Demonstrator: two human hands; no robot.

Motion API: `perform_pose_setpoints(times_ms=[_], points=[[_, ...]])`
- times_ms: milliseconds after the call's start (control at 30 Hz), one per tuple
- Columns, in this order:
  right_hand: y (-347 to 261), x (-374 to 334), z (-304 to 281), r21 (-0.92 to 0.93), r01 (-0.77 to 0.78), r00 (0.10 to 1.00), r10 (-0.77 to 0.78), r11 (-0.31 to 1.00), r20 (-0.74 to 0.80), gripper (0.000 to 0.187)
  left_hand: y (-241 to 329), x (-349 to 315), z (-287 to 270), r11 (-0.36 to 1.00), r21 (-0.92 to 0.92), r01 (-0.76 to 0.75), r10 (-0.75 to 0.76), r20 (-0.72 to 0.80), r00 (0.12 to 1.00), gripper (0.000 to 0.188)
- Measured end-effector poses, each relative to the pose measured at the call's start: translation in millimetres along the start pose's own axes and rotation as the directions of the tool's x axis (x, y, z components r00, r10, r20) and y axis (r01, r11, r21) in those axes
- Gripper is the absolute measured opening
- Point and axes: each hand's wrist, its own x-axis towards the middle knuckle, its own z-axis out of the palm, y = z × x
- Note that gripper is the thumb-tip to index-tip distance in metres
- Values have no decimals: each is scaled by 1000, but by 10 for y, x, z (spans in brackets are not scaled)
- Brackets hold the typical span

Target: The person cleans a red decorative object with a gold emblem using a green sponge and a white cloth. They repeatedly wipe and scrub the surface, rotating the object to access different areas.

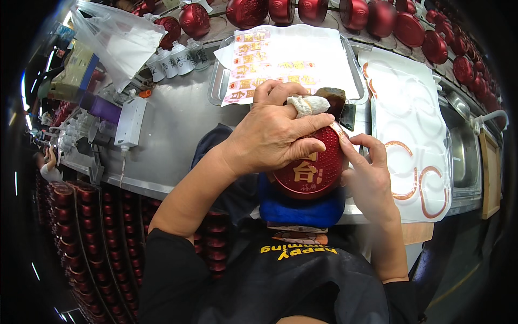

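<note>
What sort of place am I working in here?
Probably a decorating workshop or small factory: many glossy red rounded pieces stand in rows beyond the metal bench, printed gold designs cover part of a white sheet, and curved orange strips lie nearby.

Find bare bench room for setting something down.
Best patch: the steel bench bounded by the white box, the bottles, the tray and the left forearm. Crowded: around the red round piece, with the left hand and right hand close together; also the right-side white paper, bearing curved strips.
</note>
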Motion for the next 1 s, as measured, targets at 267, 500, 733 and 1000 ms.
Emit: perform_pose_setpoints(times_ms=[267, 500, 733, 1000], points=[[37, -52, -74, 103, -72, 997, 74, 992, -18, 48, 32, 95, 31, 998, -32, -63, 62, -28, 998, 54], [15, -296, 10, 93, -84, 994, 90, 992, -66, 41, 167, 159, 56, 991, -44, -129, 131, 56, 990, 54], [-95, -398, 54, 111, -54, 990, 68, 992, -121, 26, 275, 162, 13, 990, -35, -137, 141, 176, 974, 56], [-83, -340, -104, 91, -37, 969, 58, 995, -239, 37, 572, 59, 36, 981, -71, -183, 192, 162, 968, 51]])
